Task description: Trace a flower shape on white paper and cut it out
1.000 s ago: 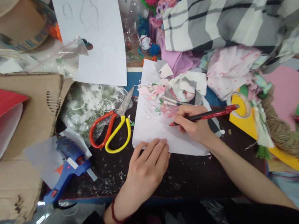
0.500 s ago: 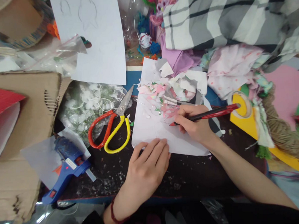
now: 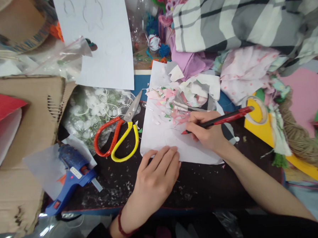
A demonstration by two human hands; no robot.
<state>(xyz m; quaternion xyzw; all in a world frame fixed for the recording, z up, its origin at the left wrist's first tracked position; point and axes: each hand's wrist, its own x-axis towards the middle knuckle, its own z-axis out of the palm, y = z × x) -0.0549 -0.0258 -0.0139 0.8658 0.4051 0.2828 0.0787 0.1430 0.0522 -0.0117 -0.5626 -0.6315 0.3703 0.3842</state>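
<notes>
Left hand (image 3: pixel 157 174) open, not gripping anything, palm down with fingers spread and pressing flat on the lower edge of the white paper sheet (image 3: pixel 160 142); red cord bracelet (image 3: pixel 119 224) on that wrist. Right hand (image 3: pixel 205 130) closed in a writing grip on a red-and-black pen (image 3: pixel 225 117), fingers wrapped near the tip, pen tilted up to the right, tip on the sheet. Forearm comes in from lower right, heel of hand just on the sheet's right side. Sheet lies on a dark, paint-speckled work table (image 3: pixel 200 189), upper half covered in pink, green and white paper scraps (image 3: pixel 174 97).

Left to right: red corrugated sheet (image 3: pixel 1 109) on torn cardboard (image 3: pixel 26 90); blue hot glue gun (image 3: pixel 73 175) lying on its side at the table's left; plastic bag of white pieces (image 3: pixel 91 117); scissors with red and yellow handles (image 3: pixel 116 139), closed, just left of the sheet. Above them, paper with pencil outlines (image 3: pixel 102 47). On the right, tape roll (image 3: pixel 256 110) on yellow card (image 3: pixel 261 135), pink floral fabric (image 3: pixel 247 71), plaid cloth (image 3: pixel 236 19), jute twine (image 3: pixel 299 149).
</notes>
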